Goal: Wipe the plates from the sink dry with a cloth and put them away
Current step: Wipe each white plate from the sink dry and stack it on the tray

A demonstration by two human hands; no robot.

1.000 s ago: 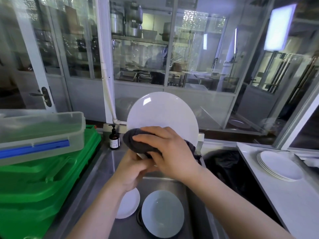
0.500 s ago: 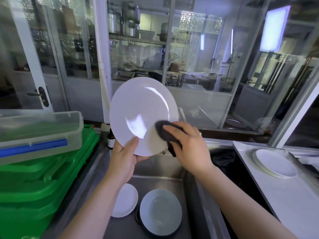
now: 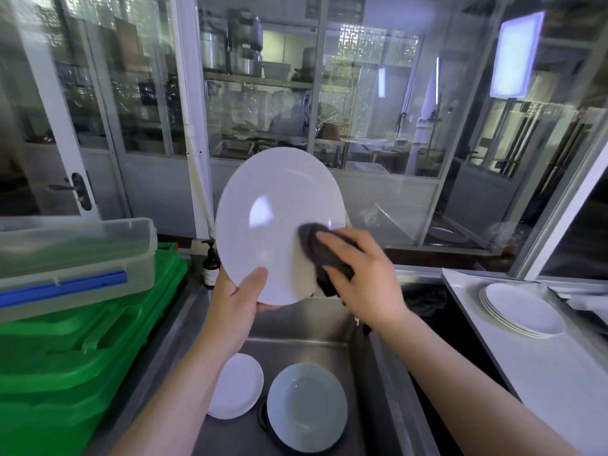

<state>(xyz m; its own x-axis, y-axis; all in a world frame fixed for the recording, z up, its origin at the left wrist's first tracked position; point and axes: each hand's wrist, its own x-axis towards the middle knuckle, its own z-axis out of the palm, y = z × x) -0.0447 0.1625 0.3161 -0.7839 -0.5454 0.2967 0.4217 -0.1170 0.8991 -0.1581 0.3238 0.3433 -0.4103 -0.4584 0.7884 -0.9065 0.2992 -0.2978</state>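
Note:
My left hand (image 3: pixel 237 301) grips the bottom rim of a large white plate (image 3: pixel 273 205), thumb on its face, and holds it upright above the steel sink (image 3: pixel 296 327). My right hand (image 3: pixel 358 274) holds a dark grey cloth (image 3: pixel 320 248) and presses it against the plate's lower right face. Down in the sink lie a small white plate (image 3: pixel 238 385) and a pale blue-grey bowl-like plate (image 3: pixel 307 406) on top of something dark. A stack of white plates (image 3: pixel 523 309) sits on the white counter (image 3: pixel 566 373) at the right.
Stacked green crates (image 3: pixel 79 357) with a clear lidded box (image 3: pixel 72 258) on top stand left of the sink. A small brown pump bottle (image 3: pixel 210 266) is at the sink's back left corner. Glass partitions and a door rise behind. A dark bin bag (image 3: pixel 424 301) fills the gap between sink and counter.
The plate has been turned from my left hand's grip behind the cloth to face me, and my right hand with the cloth has shifted from its lower middle to its lower right.

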